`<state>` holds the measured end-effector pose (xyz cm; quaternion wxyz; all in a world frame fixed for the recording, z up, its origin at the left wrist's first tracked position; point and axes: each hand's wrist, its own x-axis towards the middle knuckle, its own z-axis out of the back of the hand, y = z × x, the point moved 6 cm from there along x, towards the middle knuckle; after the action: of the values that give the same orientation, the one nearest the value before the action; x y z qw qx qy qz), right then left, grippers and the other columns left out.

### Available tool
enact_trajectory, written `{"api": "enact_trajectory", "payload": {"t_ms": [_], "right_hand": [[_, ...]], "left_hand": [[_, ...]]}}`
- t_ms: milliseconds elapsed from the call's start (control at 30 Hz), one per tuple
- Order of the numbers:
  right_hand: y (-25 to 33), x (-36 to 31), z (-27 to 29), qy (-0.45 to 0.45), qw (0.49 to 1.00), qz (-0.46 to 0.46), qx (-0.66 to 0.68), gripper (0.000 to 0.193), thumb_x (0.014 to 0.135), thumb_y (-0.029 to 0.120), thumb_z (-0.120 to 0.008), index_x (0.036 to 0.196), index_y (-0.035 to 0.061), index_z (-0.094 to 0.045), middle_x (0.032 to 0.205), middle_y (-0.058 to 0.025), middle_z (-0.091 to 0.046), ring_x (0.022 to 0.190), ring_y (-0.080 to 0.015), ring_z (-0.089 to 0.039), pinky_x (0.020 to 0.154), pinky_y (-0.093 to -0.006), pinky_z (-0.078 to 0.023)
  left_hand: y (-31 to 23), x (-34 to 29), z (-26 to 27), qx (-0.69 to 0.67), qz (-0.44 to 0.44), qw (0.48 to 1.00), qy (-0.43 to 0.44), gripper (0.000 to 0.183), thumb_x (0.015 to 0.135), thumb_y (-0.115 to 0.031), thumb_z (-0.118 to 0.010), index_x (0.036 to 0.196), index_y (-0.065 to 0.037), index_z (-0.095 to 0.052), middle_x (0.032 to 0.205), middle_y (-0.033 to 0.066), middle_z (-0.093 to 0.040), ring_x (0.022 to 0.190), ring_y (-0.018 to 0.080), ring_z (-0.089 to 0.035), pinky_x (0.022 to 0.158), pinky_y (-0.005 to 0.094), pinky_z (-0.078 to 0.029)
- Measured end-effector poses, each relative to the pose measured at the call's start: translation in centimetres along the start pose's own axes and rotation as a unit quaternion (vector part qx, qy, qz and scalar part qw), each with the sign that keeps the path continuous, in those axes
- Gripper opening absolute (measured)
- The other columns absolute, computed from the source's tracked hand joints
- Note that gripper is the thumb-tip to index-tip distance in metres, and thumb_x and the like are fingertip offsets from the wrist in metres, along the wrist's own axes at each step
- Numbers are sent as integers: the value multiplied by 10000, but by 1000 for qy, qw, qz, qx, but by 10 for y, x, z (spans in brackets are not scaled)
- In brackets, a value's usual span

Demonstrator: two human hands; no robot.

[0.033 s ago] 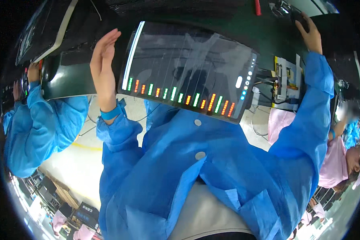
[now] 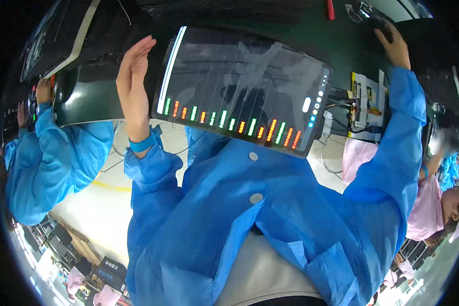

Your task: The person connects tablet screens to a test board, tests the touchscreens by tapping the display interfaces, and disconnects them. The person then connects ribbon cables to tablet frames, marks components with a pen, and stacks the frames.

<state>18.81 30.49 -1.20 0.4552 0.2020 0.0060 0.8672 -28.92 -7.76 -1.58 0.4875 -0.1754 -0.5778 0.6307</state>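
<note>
A large tablet [image 2: 239, 86] lies tilted in front of my body, its dark screen lit with short green and red lines of text along the near side. Beside its left edge, my left hand [image 2: 133, 84] is raised on edge with fingers stretched out, holding nothing. Far to the right, my right hand [image 2: 397, 51] curves around a dark rounded object [image 2: 384, 31] that looks like a computer mouse; part of it is hidden by the fingers. Between the tablet and my right forearm sits a board assembly [image 2: 364, 102] with yellow edging. Dark cables [image 2: 341, 102] run from it towards the tablet.
A co-worker's blue sleeve [image 2: 61, 158] and hand [image 2: 44, 91] are at the left, near a black monitor-like panel [image 2: 51, 38]. A red-handled tool [image 2: 330, 9] lies at the far edge of the dark green table [image 2: 86, 99]. Another person in pink [image 2: 428, 209] is at right.
</note>
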Motion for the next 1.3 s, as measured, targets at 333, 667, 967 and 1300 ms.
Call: {"api": "enact_trajectory", "payload": {"t_ms": [333, 667, 967, 1300], "right_hand": [[-9, -4, -14, 41, 999, -10, -34, 536, 882, 440, -580, 1351, 204, -474, 1294, -146, -542, 1205, -301, -512, 998, -393, -408], [3, -4, 1, 40, 997, -53, -34, 537, 858, 449, -621, 1320, 204, -498, 1294, -175, -535, 1209, -314, -508, 975, -406, -428], [66, -8, 36, -11, 997, -15, -73, 493, 876, 424, -612, 1308, 201, -524, 1205, -147, -603, 1121, -274, -579, 935, -363, -453], [280, -198, 68, 39, 983, 177, -9, 287, 685, 114, -719, 937, 6, -636, 934, -118, -613, 748, -251, -610, 664, -329, -513]], "left_hand": [[3, 0, -1, 58, -14, 998, 8, 335, 933, -269, -487, 1173, -70, -611, 1196, 117, -610, 1146, 232, -550, 996, 339, -397], [6, 0, -2, 68, -20, 997, 9, 336, 925, -265, -495, 1181, -77, -606, 1201, 115, -610, 1150, 229, -552, 994, 329, -397], [-10, 5, -3, 35, 29, 999, -10, 313, 929, -194, -490, 1180, -46, -602, 1194, 123, -613, 1138, 229, -559, 1012, 319, -373], [-161, -33, -160, 340, -265, 848, 309, 552, 821, -247, -592, 1288, 22, -471, 1332, 205, -480, 1262, 305, -445, 1110, 404, -241]]}}
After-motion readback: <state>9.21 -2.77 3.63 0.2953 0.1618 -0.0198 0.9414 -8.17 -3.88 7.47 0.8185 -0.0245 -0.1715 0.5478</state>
